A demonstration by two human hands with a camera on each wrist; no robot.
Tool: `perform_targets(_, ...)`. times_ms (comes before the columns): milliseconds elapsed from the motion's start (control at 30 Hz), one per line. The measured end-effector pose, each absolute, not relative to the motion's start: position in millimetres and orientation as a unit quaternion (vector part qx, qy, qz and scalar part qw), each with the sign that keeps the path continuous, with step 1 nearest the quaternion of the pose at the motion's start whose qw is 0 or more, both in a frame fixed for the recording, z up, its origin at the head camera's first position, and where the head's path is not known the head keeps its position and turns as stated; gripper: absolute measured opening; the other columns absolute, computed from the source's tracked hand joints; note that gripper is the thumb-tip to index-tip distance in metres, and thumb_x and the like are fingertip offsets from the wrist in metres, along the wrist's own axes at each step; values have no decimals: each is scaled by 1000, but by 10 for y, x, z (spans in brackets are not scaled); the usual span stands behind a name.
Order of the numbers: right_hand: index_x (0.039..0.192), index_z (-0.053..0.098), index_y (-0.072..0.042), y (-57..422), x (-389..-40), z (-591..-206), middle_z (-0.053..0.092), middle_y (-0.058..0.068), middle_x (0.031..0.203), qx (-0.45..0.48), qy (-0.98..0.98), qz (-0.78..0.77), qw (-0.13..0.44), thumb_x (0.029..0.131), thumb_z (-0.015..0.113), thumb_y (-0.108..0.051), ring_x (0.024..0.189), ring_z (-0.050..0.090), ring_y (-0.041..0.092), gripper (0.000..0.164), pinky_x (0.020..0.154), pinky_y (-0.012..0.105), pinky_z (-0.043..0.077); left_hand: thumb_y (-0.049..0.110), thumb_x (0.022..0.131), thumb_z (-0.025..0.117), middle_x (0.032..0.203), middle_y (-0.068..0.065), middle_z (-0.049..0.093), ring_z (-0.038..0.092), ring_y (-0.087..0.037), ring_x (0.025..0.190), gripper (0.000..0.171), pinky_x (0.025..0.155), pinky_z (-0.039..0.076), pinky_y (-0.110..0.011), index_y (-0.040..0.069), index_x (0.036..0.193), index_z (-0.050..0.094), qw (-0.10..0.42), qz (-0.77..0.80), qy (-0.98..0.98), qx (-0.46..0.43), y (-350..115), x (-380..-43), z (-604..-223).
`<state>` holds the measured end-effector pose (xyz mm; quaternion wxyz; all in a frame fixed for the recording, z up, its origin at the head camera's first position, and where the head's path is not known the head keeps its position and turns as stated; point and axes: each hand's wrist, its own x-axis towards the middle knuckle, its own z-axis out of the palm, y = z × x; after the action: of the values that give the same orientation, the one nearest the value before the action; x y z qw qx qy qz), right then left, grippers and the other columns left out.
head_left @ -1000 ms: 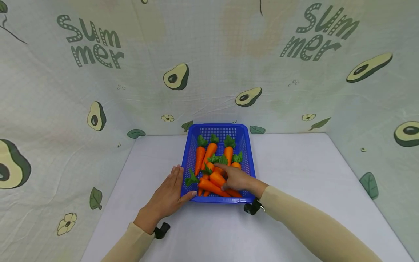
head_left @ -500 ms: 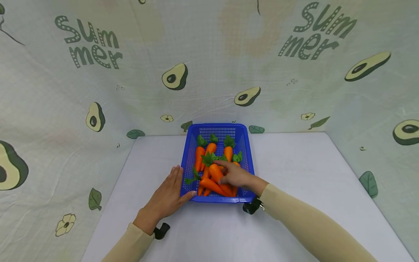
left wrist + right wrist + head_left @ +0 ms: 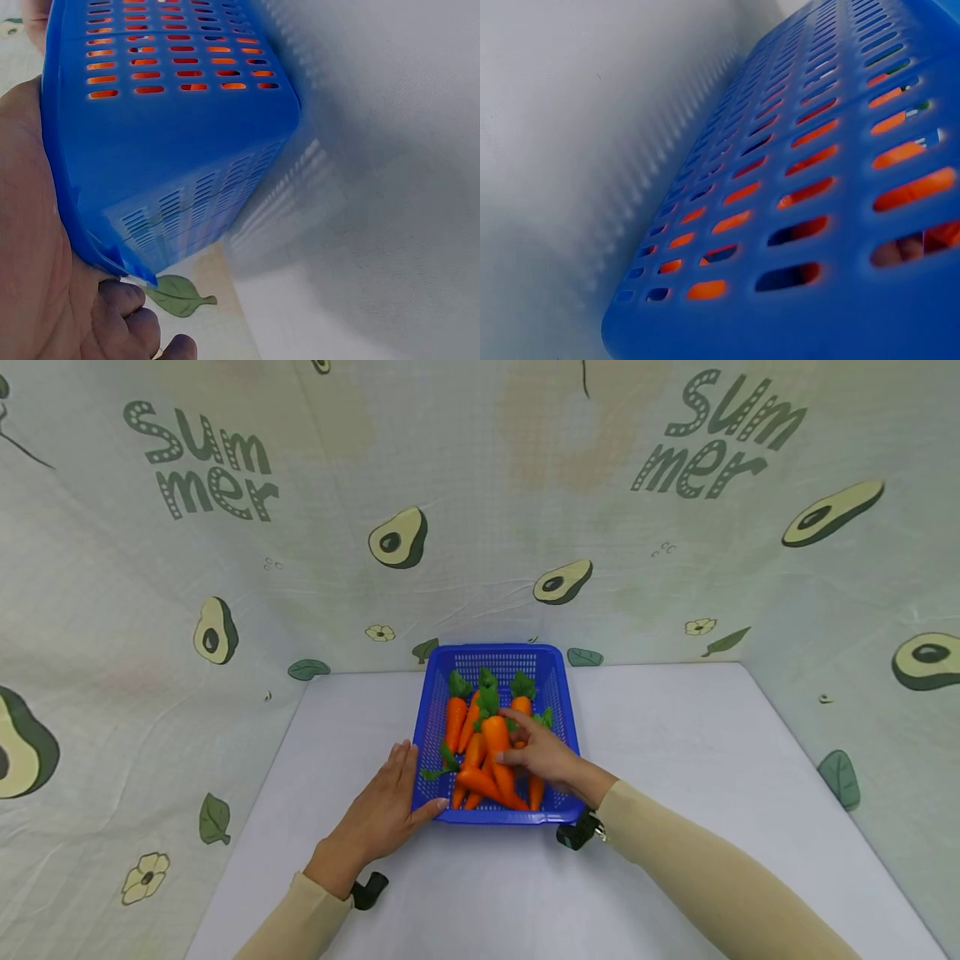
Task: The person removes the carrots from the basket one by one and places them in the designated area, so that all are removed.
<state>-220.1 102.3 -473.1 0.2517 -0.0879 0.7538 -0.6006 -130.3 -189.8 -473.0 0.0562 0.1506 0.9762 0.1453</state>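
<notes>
A blue plastic basket (image 3: 502,817) holds several orange carrots with green leafy tops. Reaching in over its right side, my right hand (image 3: 549,757) grips one carrot (image 3: 494,737), thumb on its side, with the leafy top toward the back. Another carrot (image 3: 480,782) lies aslant at the front. My left hand (image 3: 381,795) rests along the left rim, fingers straight and thumb at the front corner. In the left wrist view, that hand (image 3: 30,217) lies against the basket's rim. The right wrist view is mostly filled by the slotted basket wall (image 3: 855,300), hiding most of the right hand.
The basket stands on a white table (image 3: 667,743) near its back edge. Behind and at both sides hangs a pale cloth (image 3: 480,485) printed with avocados, leaves and lettering. A small black wrist camera (image 3: 371,891) sits on the left wrist, another (image 3: 576,833) on the right.
The right hand has shifted slightly toward the back, and the carrot in it has turned more upright with its top farther back. Carrots near it have shifted. The left hand stays in place.
</notes>
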Motion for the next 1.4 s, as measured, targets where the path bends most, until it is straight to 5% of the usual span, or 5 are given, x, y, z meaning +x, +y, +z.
perform_targets(267,165,31,-20,1063,-2184,-4647,53,28,145,-80,719,-647,241,101,70,-6,108,74,32,77,85,46,66,76,101,42,175,-25,11,12,-43,162,109,128,25,-56,-4,166,10,58,143,977,150,-1882,-1295,-4716)
perform_targets(833,167,26,-19,1455,-2272,-4264,52,28,150,-76,716,-670,179,100,71,-6,112,73,33,82,95,57,61,76,99,47,175,-25,14,16,-43,162,110,127,27,-56,-5,166,14,45,146,978,144,-1882,-1282,-4739)
perform_targets(1167,168,23,-16,1837,-2418,-4185,55,31,146,-65,731,-668,126,103,69,-11,108,73,26,80,87,45,65,77,99,47,175,-25,14,16,-43,162,111,126,28,-57,-4,167,14,48,151,977,143,-1870,-1288,-4734)
perform_targets(1400,169,21,-18,2083,-2510,-4159,55,30,144,-47,752,-650,100,104,69,-13,104,74,22,81,87,46,65,75,99,49,175,-23,12,15,-42,162,110,127,28,-56,-3,167,12,50,153,976,143,-1879,-1286,-4752)
